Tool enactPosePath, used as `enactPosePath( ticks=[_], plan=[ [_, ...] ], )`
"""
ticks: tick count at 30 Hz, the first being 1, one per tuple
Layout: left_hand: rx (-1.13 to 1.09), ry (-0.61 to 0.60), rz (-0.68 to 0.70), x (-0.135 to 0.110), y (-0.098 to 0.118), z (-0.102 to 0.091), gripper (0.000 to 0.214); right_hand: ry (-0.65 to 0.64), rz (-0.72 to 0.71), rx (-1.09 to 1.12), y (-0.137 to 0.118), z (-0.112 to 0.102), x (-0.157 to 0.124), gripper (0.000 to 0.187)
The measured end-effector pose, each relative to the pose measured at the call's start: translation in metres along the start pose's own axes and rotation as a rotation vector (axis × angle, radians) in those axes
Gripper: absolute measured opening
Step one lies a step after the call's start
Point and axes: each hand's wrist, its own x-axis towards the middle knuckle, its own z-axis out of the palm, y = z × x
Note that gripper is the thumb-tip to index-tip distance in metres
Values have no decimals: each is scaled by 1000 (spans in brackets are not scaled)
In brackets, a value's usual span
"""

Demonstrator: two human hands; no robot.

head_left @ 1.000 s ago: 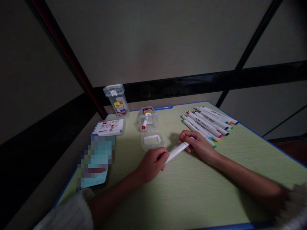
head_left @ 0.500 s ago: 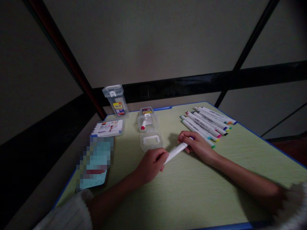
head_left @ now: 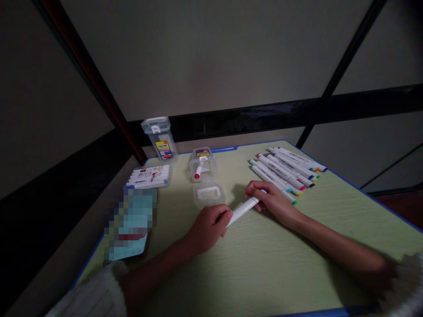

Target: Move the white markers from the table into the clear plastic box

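A white marker [head_left: 243, 210] is held at a slant over the table between both hands. My left hand [head_left: 209, 228] is closed on its lower end, and my right hand [head_left: 269, 198] pinches the upper end, where a bit of purple-blue shows. Just behind my right hand lies a loose row of white markers [head_left: 280, 169] with coloured ends. Beyond my left hand lies a clear plastic box [head_left: 213, 169] with its lid [head_left: 209, 195] open towards me. One marker with a red end [head_left: 198, 169] rests in that box.
At the back left stands a tall clear container [head_left: 161, 138] with a yellow label. In front of it lies a flat pack of white markers [head_left: 148, 176], then a pale blue, partly pixelated flat object [head_left: 132, 224]. The pale green table [head_left: 264, 264] has a blue edge and meets a wall behind.
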Motion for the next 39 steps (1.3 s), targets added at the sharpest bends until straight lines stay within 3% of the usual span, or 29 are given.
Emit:
enactPosePath(
  ticks=[9, 15, 17, 26, 39],
  plan=[
    [52, 2, 24, 0, -3, 1, 29, -20, -20, -40, 1, -1, 0, 22],
    [156, 0, 89, 1, -4, 3, 24, -244, -96, -175, -1, 5, -6, 23],
    [171, -2, 85, 1, -5, 4, 22, -265, -102, -178, -1, 7, -7, 26],
    [105, -13, 97, 3, -3, 1, 30, 59, -159, -102, 3, 2, 0, 33],
    [-191, -33, -7, 4, -7, 0, 32, 331, -213, -34, 16, -5, 6, 32]
  ],
)
